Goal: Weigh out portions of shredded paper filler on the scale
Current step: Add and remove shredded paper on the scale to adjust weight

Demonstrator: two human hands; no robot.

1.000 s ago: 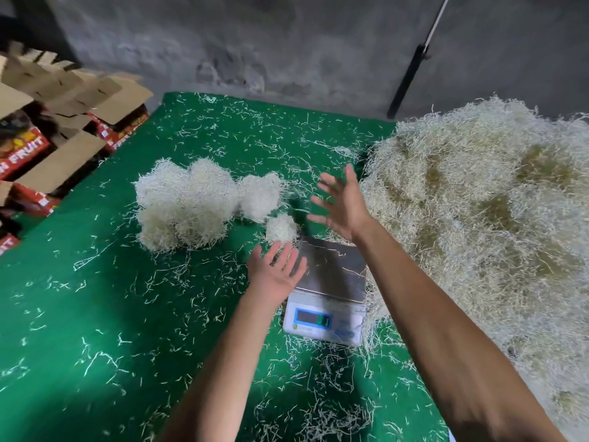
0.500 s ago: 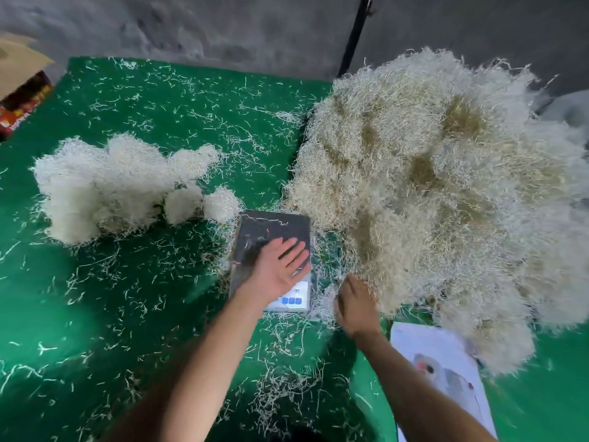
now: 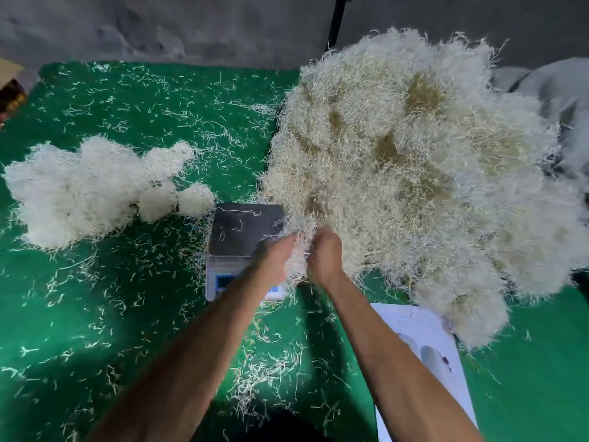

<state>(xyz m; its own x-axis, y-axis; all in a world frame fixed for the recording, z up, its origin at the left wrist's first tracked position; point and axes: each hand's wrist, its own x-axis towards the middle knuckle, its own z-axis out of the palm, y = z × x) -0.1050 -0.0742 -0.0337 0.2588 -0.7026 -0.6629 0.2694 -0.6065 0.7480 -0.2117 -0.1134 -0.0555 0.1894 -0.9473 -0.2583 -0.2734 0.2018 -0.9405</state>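
Observation:
A small digital scale [image 3: 245, 231] with a dark platform sits on the green table cover; only a few stray strands lie on it. To its right rises a large heap of pale shredded paper filler [image 3: 414, 173]. At the heap's near-left edge, beside the scale's right side, my left hand [image 3: 274, 260] and my right hand [image 3: 325, 253] close together on a clump of filler [image 3: 298, 250] between them. Several rounded white portions [image 3: 95, 189] lie in a cluster to the left of the scale.
Loose strands are scattered all over the green cover [image 3: 127, 314]. A white printed sheet [image 3: 427, 342] lies at the near right under the heap's edge. A grey wall [image 3: 191, 23] closes the far side, with a dark pole [image 3: 334, 23] leaning on it.
My left hand left the scale's platform and moved right. My right hand rose from the table edge. Both now grip filler at the heap's edge.

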